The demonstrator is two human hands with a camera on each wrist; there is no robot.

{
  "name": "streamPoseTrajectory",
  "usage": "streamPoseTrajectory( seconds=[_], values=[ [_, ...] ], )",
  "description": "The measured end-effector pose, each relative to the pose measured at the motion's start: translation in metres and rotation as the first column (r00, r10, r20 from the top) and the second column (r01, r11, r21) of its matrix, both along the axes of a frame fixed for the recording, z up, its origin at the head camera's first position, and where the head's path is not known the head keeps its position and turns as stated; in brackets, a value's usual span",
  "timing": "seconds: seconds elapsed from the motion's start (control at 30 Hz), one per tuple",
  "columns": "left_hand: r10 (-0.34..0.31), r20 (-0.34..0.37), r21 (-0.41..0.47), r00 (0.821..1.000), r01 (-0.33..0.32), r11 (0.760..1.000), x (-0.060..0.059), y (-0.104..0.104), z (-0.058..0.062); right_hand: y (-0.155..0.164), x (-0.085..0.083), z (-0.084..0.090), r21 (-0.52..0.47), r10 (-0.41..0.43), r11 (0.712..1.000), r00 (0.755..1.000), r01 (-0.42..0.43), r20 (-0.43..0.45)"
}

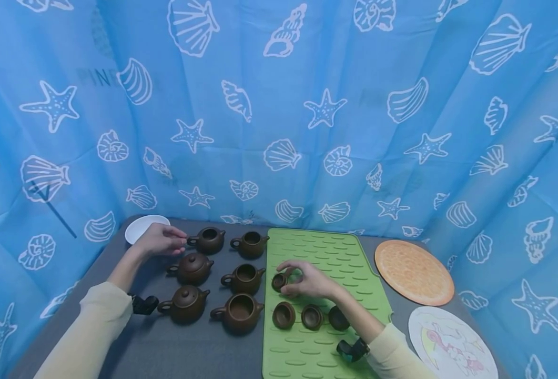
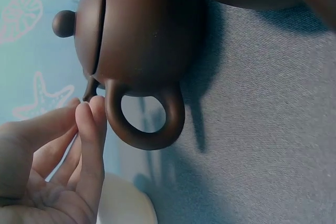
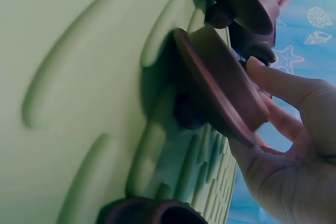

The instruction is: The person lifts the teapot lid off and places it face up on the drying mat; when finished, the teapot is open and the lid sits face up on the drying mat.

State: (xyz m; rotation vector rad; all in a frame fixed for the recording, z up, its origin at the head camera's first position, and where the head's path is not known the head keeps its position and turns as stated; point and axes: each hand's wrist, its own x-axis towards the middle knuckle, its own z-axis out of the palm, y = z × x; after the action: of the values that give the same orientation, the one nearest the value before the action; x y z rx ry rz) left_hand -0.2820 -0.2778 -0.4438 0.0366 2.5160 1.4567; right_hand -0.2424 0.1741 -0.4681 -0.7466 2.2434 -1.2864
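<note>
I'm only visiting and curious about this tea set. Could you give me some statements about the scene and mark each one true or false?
1. Six teapots stand on the grey table. True.
2. All six teapots have lids on. False: only two do; four are open.
3. The right hand holds a lid over the green mat. True.
4. The left hand holds a teapot in the air. False: it holds nothing, beside a standing teapot.
5. Three lids lie on the mat nearer the person. True.

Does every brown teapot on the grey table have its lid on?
No: in the head view only two teapots carry lids, while the other four, such as the front one, stand open.
</note>
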Motion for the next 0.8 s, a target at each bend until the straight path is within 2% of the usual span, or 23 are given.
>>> streamPoseTrajectory(
  seconds=[0.23, 0.47, 0.63, 0.8],
  values=[
    [-0.003, -0.005, -0.017, 1.0, 0.003, 1.0, 0.006, -0.003, 0.0, 0.004, 0.0, 0.005, -0.027, 0.01, 1.0, 1.0, -0.01, -0.021],
    [0.013, -0.015, -0.053, 1.0, -0.013, 0.999, 0.015, -0.006, -0.002, 0.003, 0.0, 0.008, -0.066, -0.043, 0.997, 0.998, 0.041, -0.036],
    [0.022, -0.018, -0.076, 1.0, -0.023, 0.997, 0.023, -0.009, -0.003, -0.004, 0.002, 0.016, -0.082, -0.061, 0.995, 0.998, 0.059, -0.023],
    [0.016, -0.035, -0.09, 0.999, -0.019, 0.996, 0.029, -0.012, -0.005, -0.017, 0.005, 0.027, -0.079, -0.044, 0.996, 0.999, 0.042, -0.032]
  ],
)
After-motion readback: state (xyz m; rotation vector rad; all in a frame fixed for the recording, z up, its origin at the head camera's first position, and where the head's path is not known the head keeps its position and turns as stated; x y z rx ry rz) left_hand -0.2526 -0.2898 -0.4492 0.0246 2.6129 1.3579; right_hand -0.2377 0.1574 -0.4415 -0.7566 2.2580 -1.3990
